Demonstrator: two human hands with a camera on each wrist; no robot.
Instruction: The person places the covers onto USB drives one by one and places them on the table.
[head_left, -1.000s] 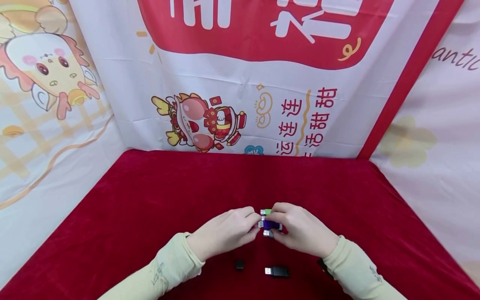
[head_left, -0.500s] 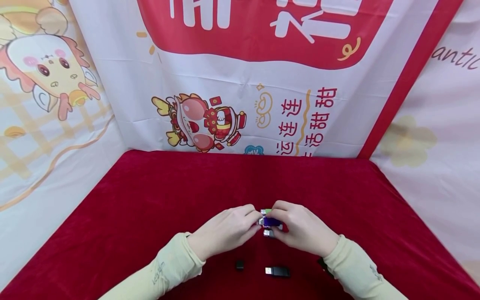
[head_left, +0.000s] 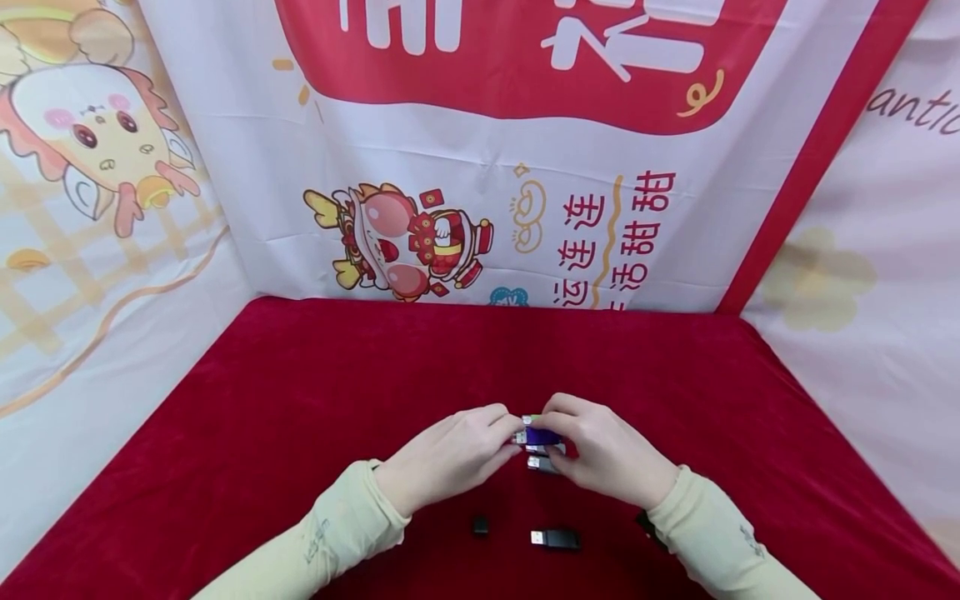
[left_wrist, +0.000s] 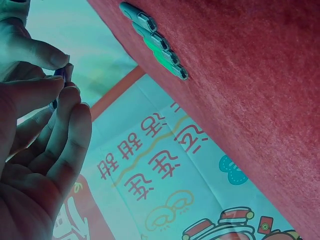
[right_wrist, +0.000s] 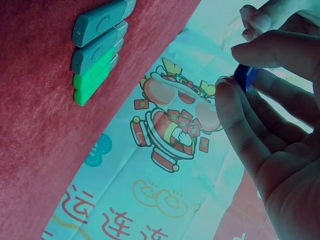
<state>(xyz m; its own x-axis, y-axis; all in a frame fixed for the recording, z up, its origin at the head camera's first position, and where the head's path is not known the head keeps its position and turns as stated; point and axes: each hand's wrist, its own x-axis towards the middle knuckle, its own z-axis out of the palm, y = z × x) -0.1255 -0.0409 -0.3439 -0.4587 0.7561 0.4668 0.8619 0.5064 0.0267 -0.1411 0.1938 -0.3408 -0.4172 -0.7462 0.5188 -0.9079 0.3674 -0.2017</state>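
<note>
Held above the red cloth is a purple-blue USB stick point(head_left: 543, 436). My right hand point(head_left: 611, 450) pinches its body between thumb and fingers, also seen in the right wrist view, where the blue stick point(right_wrist: 245, 76) shows between the fingertips. At its metal plug end, my left hand point(head_left: 453, 454) pinches with thumb and fingertips; they hide part of that end. Below the hands several more USB sticks lie side by side: a grey stick point(right_wrist: 102, 22), another grey one point(right_wrist: 97, 54) and green ones point(right_wrist: 94, 77), their metal plugs facing left in the head view.
Nearer the body lie a black USB stick point(head_left: 561, 539) with its plug bare and a small black cap point(head_left: 480, 525). A dark object point(head_left: 647, 525) is partly hidden by the right sleeve. Printed cloth walls point(head_left: 465, 150) enclose the red table point(head_left: 375, 358).
Both hands have risen slightly with the purple-blue stick, moving up in the head view. More of the grey stick beneath now shows. The black stick and cap stay put.
</note>
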